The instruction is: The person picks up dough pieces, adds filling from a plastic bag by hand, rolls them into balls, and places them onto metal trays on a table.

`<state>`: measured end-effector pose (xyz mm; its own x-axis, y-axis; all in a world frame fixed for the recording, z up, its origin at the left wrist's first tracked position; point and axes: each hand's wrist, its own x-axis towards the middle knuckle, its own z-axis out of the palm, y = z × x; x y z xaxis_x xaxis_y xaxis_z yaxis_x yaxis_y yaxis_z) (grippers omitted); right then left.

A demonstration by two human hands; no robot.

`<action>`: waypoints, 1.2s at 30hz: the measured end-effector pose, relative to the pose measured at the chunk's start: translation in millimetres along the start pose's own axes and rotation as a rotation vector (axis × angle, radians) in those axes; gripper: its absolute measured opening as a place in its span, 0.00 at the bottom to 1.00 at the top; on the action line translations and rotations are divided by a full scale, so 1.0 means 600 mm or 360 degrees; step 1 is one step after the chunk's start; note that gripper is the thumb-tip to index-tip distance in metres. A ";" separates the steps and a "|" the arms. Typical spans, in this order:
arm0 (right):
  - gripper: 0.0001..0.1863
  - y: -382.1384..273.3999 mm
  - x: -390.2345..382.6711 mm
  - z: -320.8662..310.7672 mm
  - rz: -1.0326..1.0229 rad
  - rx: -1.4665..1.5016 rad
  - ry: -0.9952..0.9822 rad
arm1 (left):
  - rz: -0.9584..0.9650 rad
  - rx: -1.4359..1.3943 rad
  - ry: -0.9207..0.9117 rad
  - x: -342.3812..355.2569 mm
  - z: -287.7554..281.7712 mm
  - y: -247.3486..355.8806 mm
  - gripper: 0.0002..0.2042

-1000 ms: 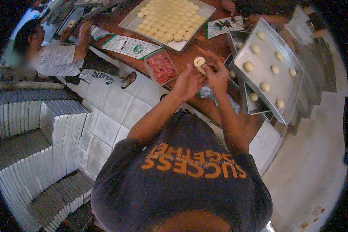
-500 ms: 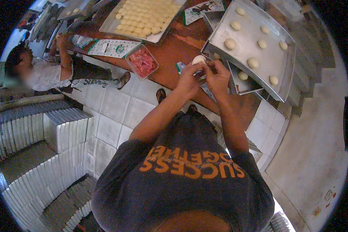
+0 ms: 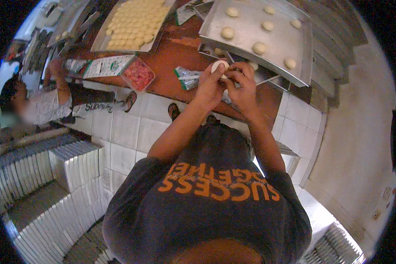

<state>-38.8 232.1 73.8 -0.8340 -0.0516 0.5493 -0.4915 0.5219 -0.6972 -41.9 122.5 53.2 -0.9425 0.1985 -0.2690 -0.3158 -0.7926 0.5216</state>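
Note:
A pale, round piece of dough is held up over the near edge of the reddish-brown table. My left hand is closed around it from the left, the thumb lying across its face. From the right, my right hand has its bent fingers against the dough's edge, partly hiding it. Just beyond stands a metal tray with several dough balls set apart on it. To the left of my hands is a clear plastic tub of pinkish-red chopped filling.
A tray packed with small dough pieces lies at the far left of the table. Flat printed packets and a crumpled packet lie nearby. Another person sits at the left. Stacked metal pans fill the lower left.
My view has shifted, so the trays and tub appear further left. The dough now shows more of its round face, with my left thumb over it; my right fingers have spread slightly along its edge.

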 end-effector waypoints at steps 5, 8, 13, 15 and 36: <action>0.11 0.008 -0.001 -0.034 0.0336 0.0133 0.0061 | 0.0105 0.0582 -0.0164 -0.006 0.038 -0.017 0.11; 0.12 0.014 0.003 -0.050 0.0068 -0.0023 0.0081 | -0.0192 0.0297 0.0001 -0.012 0.056 -0.011 0.11; 0.10 0.014 -0.002 -0.013 -0.0146 -0.0133 0.0237 | -0.0020 0.0229 0.0065 0.010 0.044 -0.019 0.12; 0.11 0.029 0.000 -0.018 -0.0084 -0.0145 0.0050 | 0.0022 0.0299 0.0106 0.008 0.046 -0.016 0.12; 0.11 -0.015 0.012 -0.038 0.0140 0.0150 0.0076 | 0.0117 0.0441 -0.0171 -0.020 0.056 0.005 0.11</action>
<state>-34.7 246.7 94.4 -0.8633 0.0324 0.5037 -0.4401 0.4403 -0.7826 -35.3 137.2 85.2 -0.9654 0.2182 -0.1428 -0.2505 -0.6227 0.7413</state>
